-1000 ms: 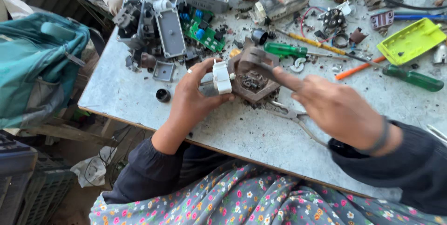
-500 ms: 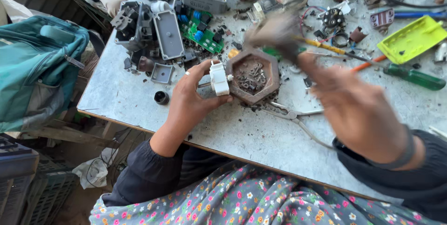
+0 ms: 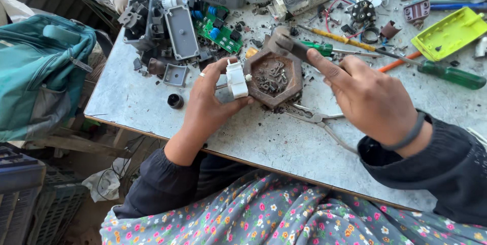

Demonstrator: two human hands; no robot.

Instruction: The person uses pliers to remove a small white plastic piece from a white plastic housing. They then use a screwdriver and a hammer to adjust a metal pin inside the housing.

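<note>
1. Head view shows a small white plastic part [image 3: 237, 78] pinched in the left hand [image 3: 210, 104], thumb and fingers closed around it, at the left edge of a hexagonal wooden block [image 3: 274, 78].
2. That block lies flat on the grey table [image 3: 152, 108], near the middle of it; its hollow top holds small dark metal bits.
3. Right hand [image 3: 373, 98] grips a hammer [image 3: 284, 43] by the handle, fingers wrapped round it and forefinger stretched along the shaft; the blurred head sits above the block's upper right corner, and whether it touches the wood cannot be told.
4. A dark band circles the right wrist, and a ring shows on a finger of the left hand.
5. Pliers [image 3: 319, 120] lie on the table just below the block, partly under the right hand.
6. Beyond the block, a green circuit board [image 3: 218, 31] rests beside grey plastic housings [image 3: 180, 29].
7. A small black round cap [image 3: 175, 101] sits alone to the left of the left hand.
8. To the far right lie a green-handled screwdriver [image 3: 449, 75] and a yellow-green tray [image 3: 449, 33].
9. A teal bag [image 3: 43, 67] hangs off the table's left side.
</note>
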